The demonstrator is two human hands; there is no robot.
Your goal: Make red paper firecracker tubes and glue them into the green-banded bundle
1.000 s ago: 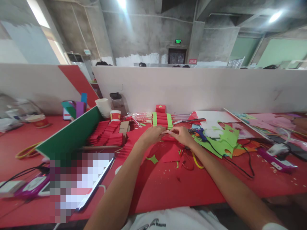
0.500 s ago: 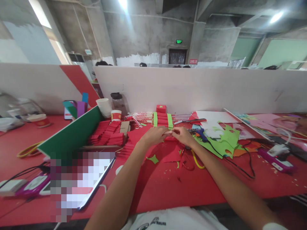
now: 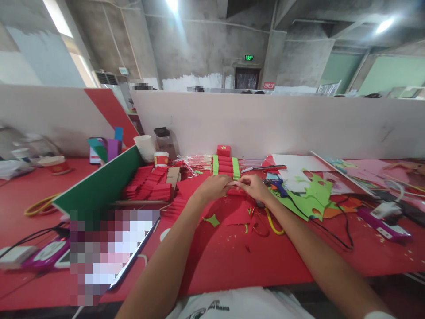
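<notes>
My left hand (image 3: 215, 187) and my right hand (image 3: 255, 187) meet over the middle of the red table, fingertips pinched close together. Whatever lies between the fingers is too small and too covered to make out. Just beyond them is a bundle of red rolls (image 3: 226, 165) with two light green bands. Behind it stands a small red block (image 3: 223, 150) with a pale star. Red sheet material (image 3: 229, 210) lies beneath my hands, with a green scrap (image 3: 211, 219) on it. A blue glue gun (image 3: 278, 185) rests right of my right hand.
Folded red pieces (image 3: 149, 184) fill a box at left, beside a green board (image 3: 99, 188). A tablet (image 3: 129, 252) lies front left. Green cut-out sheets (image 3: 312, 190), a black cable (image 3: 332, 228) and a purple power strip (image 3: 385, 225) are at right. A white partition (image 3: 265, 124) stands behind.
The view has shifted very slightly. Both hands stay together in nearly the same spot, with only slight movement of the fingers.
</notes>
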